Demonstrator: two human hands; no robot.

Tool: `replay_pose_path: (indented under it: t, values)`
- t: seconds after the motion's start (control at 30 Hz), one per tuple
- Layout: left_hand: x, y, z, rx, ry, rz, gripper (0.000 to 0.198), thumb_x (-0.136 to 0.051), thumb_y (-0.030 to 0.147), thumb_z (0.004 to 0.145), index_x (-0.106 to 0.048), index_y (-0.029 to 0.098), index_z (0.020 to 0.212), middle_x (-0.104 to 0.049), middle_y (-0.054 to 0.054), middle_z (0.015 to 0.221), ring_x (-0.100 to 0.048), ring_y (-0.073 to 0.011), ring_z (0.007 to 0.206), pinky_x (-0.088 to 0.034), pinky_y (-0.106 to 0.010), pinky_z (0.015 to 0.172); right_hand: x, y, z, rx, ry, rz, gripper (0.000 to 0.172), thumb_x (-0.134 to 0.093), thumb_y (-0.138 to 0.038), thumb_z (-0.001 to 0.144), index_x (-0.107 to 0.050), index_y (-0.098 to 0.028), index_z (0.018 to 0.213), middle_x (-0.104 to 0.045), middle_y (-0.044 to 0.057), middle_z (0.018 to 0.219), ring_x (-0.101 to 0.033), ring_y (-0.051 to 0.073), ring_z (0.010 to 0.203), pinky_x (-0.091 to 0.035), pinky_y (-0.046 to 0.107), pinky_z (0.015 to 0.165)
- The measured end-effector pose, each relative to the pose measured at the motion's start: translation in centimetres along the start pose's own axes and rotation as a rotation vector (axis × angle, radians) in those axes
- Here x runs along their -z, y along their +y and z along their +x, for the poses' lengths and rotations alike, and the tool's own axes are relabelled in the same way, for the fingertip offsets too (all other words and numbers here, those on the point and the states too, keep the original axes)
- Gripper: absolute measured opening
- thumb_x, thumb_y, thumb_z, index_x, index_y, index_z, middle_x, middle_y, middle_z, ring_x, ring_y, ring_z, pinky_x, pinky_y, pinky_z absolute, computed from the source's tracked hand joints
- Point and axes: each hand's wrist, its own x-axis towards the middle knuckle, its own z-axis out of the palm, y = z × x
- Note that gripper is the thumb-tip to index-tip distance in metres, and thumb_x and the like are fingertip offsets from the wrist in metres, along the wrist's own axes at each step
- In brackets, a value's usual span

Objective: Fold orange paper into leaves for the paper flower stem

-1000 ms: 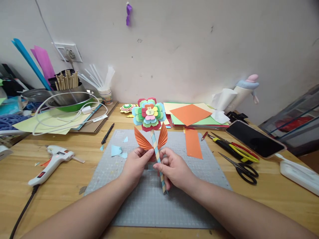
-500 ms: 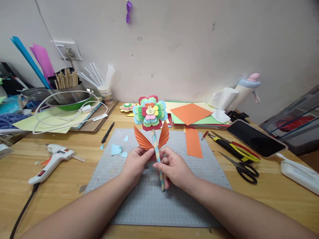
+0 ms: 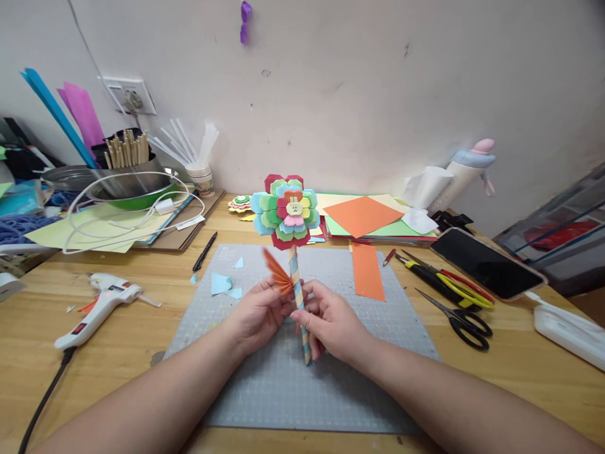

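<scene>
A layered paper flower (image 3: pixel 287 211) with a small smiling face stands upright on a blue-and-cream striped paper stem (image 3: pixel 297 284). My right hand (image 3: pixel 331 318) is closed around the lower stem, thumb in front. A pleated orange paper leaf (image 3: pixel 278 272) fans out to the left of the stem, blurred at its tip. My left hand (image 3: pixel 262 312) pinches this leaf near its base, beside the stem. Both hands are above a grey cutting mat (image 3: pixel 283 397). Whether the leaf is fixed to the stem is hidden by the fingers.
A hot glue gun (image 3: pixel 101 306) lies on the left, its cord running forward. On the right are scissors (image 3: pixel 460 321), pliers (image 3: pixel 439 277) and a phone (image 3: pixel 489 261). Orange paper (image 3: pixel 368 271) and blue scraps (image 3: pixel 222 285) lie on the mat. Stacked paper (image 3: pixel 378 230) is behind.
The flower has turned, its face now pointing more to the right. The right-side orange leaf has gone out of sight, and the left leaf has swung closer to the stem.
</scene>
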Motion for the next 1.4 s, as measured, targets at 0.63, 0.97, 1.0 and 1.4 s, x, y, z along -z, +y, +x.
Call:
replay_pose_path:
  t: [0.63,0.97,1.0,1.4]
  values:
    - [0.2,-0.6,0.1,-0.114,0.178,0.132,0.018,-0.078,0.019,0.065,-0.068,0.011,0.077,-0.070,-0.003,0.073,-0.064,-0.0116,0.065,-0.052,-0.021,0.063,-0.7,-0.1,-0.4,-0.032,-0.030,0.049,0.024,-0.058,-0.034,0.082,-0.040,-0.024,0.095,-0.057,-0.009,0.064,-0.058,0.010,0.036,-0.039,0.016,0.032]
    - [0.0,-0.4,0.0,-0.128,0.111,0.156,0.016,-0.074,0.023,0.071,-0.067,0.011,0.081,-0.071,-0.005,0.079,-0.065,-0.0140,0.073,-0.052,-0.024,0.071,-0.4,0.0,0.2,-0.036,0.007,0.082,0.023,-0.055,-0.033,0.084,-0.037,-0.025,0.095,-0.058,-0.009,0.068,-0.059,0.010,0.037,-0.044,0.018,0.034]
    - [0.0,-0.4,-0.1,-0.132,0.110,0.159,0.017,-0.074,0.023,0.072,-0.067,0.011,0.082,-0.071,-0.005,0.079,-0.065,-0.0140,0.073,-0.052,-0.024,0.072,-0.4,0.1,0.2,-0.039,0.005,0.082,0.023,-0.055,-0.033,0.084,-0.037,-0.025,0.095,-0.057,-0.009,0.068,-0.059,0.010,0.037,-0.044,0.018,0.033]
    - [0.1,-0.3,0.1,-0.135,0.098,0.200,0.016,-0.071,0.026,0.074,-0.067,0.012,0.081,-0.072,-0.006,0.080,-0.066,-0.0149,0.073,-0.052,-0.024,0.069,-0.5,0.1,0.3,-0.055,0.016,0.078,0.026,-0.055,-0.035,0.083,-0.035,-0.025,0.096,-0.057,-0.009,0.069,-0.060,0.011,0.037,-0.045,0.018,0.034]
